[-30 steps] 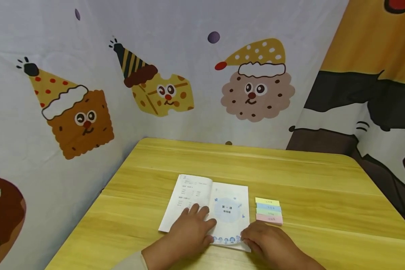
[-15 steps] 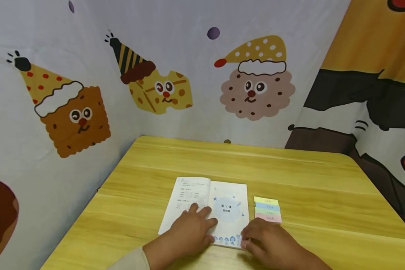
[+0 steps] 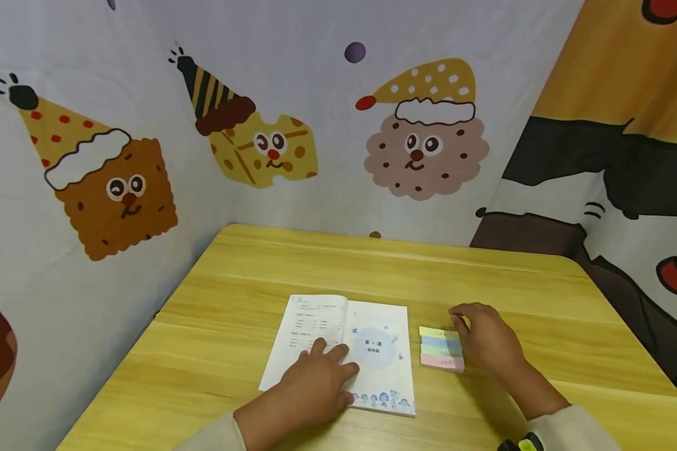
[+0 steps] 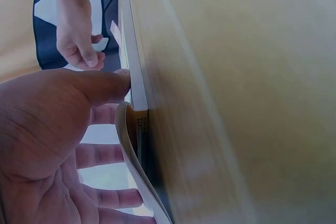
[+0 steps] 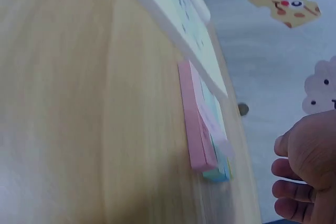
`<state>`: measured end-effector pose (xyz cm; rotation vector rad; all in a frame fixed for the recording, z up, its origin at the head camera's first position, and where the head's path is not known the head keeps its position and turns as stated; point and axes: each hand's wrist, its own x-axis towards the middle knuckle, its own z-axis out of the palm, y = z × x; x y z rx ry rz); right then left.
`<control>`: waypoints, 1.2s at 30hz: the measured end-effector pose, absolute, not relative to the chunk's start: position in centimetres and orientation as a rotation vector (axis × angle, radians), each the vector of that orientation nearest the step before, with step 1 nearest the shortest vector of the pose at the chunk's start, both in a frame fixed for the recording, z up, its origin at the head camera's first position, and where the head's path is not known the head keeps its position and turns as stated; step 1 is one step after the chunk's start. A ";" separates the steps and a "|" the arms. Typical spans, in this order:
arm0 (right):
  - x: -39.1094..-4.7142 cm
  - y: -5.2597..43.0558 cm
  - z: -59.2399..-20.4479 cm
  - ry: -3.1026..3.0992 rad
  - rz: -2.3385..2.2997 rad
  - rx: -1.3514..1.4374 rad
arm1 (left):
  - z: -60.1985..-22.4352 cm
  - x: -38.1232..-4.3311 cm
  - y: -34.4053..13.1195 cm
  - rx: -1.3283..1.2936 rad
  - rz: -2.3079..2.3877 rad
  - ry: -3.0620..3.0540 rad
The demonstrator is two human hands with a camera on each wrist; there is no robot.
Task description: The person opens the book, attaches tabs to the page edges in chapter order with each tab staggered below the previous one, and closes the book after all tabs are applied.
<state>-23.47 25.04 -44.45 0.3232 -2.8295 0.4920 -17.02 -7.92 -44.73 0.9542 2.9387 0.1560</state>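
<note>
An open book (image 3: 375, 379) lies on the table, a page of printed lists on its left and a blue-decorated title page on its right. My left hand (image 3: 316, 388) rests across the lower left page and the fold, fingers spread. In the left wrist view its thumb touches the near edge of the book (image 4: 135, 61). Just right of the book is a stack of sticky notes (image 3: 441, 362) in yellow, blue, green and pink bands with handwriting. My right hand (image 3: 491, 338) hovers at the stack's upper right side, fingers loosely curled with nothing between them. In the right wrist view a pink sheet (image 5: 212, 121) lifts from the stack.
The wooden table (image 3: 372, 263) extends behind and beside the book. A cloth backdrop (image 3: 333, 213) with cartoon biscuits and cheese hangs along its far and left sides. A dark wrist device (image 3: 521, 443) sits by the right sleeve.
My right hand has left the lower right corner of the book and moved up and right, past the sticky notes. The raised page corner now lies flat. The left hand stays on the book.
</note>
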 end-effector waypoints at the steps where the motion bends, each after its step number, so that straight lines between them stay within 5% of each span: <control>1: -23.6 25.3 -44.4 -2.833 0.487 0.323 | -44.7 -17.1 -7.9 0.953 0.162 2.939; 36: -20.9 23.6 -45.3 -3.066 0.345 0.520 | -44.8 -17.3 -8.1 0.958 0.181 2.919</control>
